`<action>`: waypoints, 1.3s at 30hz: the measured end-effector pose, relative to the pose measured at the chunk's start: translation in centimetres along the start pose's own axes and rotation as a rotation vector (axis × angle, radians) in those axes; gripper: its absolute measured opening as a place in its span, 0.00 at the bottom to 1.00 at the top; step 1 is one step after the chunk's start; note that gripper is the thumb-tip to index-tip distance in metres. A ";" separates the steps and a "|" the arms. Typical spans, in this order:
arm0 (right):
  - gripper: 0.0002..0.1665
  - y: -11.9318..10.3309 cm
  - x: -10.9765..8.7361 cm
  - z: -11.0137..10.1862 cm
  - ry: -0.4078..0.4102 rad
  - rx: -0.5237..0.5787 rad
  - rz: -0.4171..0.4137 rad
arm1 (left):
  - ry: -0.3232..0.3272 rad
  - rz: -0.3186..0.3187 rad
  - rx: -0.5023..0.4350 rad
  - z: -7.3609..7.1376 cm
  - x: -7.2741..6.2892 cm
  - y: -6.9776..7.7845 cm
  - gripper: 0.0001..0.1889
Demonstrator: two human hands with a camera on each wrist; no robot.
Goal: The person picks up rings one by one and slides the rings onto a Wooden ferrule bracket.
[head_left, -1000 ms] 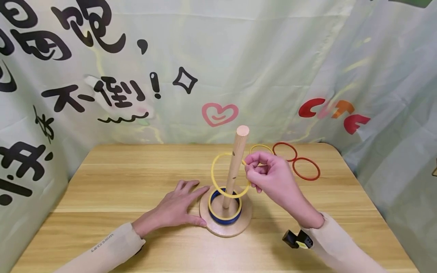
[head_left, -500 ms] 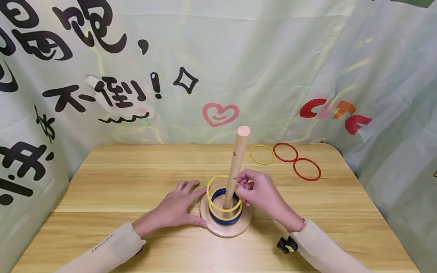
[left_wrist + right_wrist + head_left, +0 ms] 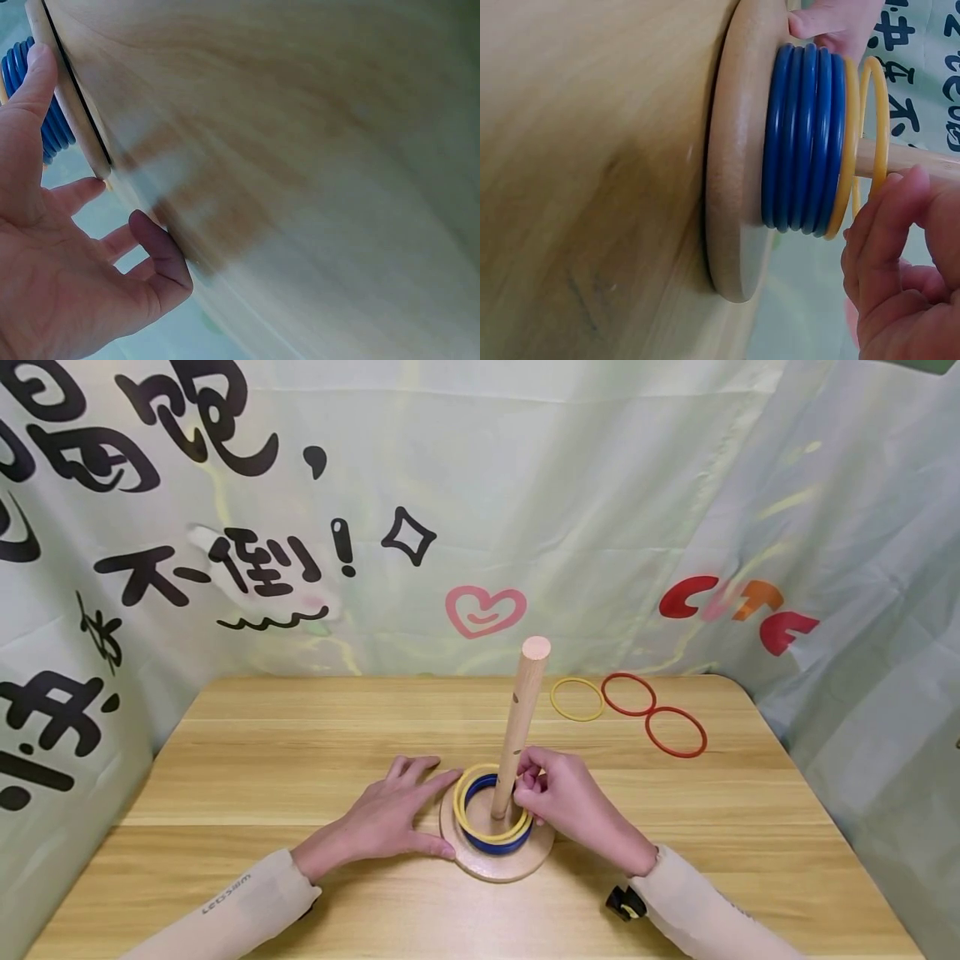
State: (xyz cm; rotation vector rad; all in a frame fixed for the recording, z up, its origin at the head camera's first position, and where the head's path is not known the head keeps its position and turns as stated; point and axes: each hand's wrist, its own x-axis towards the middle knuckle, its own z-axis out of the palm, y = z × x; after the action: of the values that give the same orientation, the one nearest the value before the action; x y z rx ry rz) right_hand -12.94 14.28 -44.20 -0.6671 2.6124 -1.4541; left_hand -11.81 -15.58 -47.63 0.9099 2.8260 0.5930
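Observation:
A round wooden base [image 3: 497, 870] carries an upright wooden peg [image 3: 519, 727]. Around the peg lie several stacked blue rings [image 3: 808, 139], topped by one yellow ring [image 3: 847, 150]. My right hand [image 3: 570, 797] pinches another yellow ring [image 3: 883, 101] by its right side. This held ring encircles the peg just above the stack, slightly tilted and partly apart from the ring beneath in the right wrist view. With fingers spread, my left hand [image 3: 378, 818] touches the base's left edge with thumb and forefinger. Its thumb [image 3: 34, 82] overlaps the base rim in the left wrist view.
A loose yellow ring [image 3: 555, 710] and two red rings [image 3: 604, 697] [image 3: 649, 737] lie flat at the back right of the wooden table [image 3: 300, 727]. A printed cloth [image 3: 585, 510] hangs behind and along both sides of the table.
My right hand has lowered the yellow ring along the peg, from around its middle to just above the stack, moving down and slightly left. The left hand stays at the base.

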 end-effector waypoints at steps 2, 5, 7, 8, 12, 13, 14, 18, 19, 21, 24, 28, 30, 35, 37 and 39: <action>0.11 0.0 0.0 0.0 -0.003 -0.008 0.011 | 0.004 0.004 -0.002 0.0 0.0 0.0 0.57; 0.10 0.2 -0.1 0.0 -0.006 -0.018 0.018 | 0.010 0.009 -0.007 -0.1 0.0 0.0 0.56; 0.10 0.3 -0.2 0.0 -0.004 -0.031 0.012 | 0.012 0.011 -0.008 -0.1 -0.1 0.0 0.57; 0.09 0.3 -0.2 0.0 -0.003 -0.034 0.010 | 0.010 0.009 -0.007 0.0 -0.1 0.0 0.57; 0.11 0.6 -0.3 -0.1 -0.006 -0.039 0.015 | 0.000 0.000 -0.007 0.0 -0.1 -0.1 0.57; 0.11 0.6 -0.3 -0.1 -0.008 -0.038 0.020 | 0.000 -0.001 -0.009 0.0 0.0 -0.1 0.57; 0.11 0.7 -0.3 -0.1 -0.010 -0.037 0.020 | -0.002 -0.003 -0.010 0.0 0.0 -0.1 0.57; 0.12 0.6 -0.4 -0.2 -0.012 -0.054 0.022 | 0.000 -0.003 -0.013 0.0 0.1 -0.1 0.57; 0.12 0.6 -0.5 -0.2 -0.008 -0.066 0.019 | 0.001 -0.003 -0.014 0.0 0.1 -0.1 0.57; 0.11 0.5 -0.5 -0.3 -0.003 -0.085 0.022 | 0.000 -0.002 -0.012 0.1 0.1 -0.1 0.57; 0.08 0.7 -0.7 -0.6 0.009 -0.091 0.029 | 0.001 -0.002 -0.008 0.1 0.1 -0.2 0.57; 0.07 1.3 -0.9 -1.3 0.033 -0.049 0.043 | 0.004 -0.003 0.002 0.1 0.1 -0.2 0.57; 0.05 1.7 -0.9 -1.8 0.046 -0.028 0.052 | 0.005 -0.002 0.004 0.0 0.1 -0.2 0.58; 0.04 2.7 -0.4 -3.4 0.098 -0.041 0.075 | -0.002 -0.005 -0.001 0.1 0.0 -0.1 0.58; 0.04 3.2 0.1 -4.3 0.120 -0.069 0.086 | -0.004 -0.005 -0.003 0.1 0.0 -0.1 0.58; 0.05 4.0 0.6 -5.2 0.128 -0.090 0.105 | -0.005 -0.006 -0.005 0.1 0.0 -0.1 0.58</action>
State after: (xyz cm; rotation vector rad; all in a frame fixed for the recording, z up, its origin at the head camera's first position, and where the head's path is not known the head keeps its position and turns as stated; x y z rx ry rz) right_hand -16.25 19.94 -44.56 -0.4516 2.7768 -1.4001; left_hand -11.84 -15.62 -47.79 0.9005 2.8205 0.5952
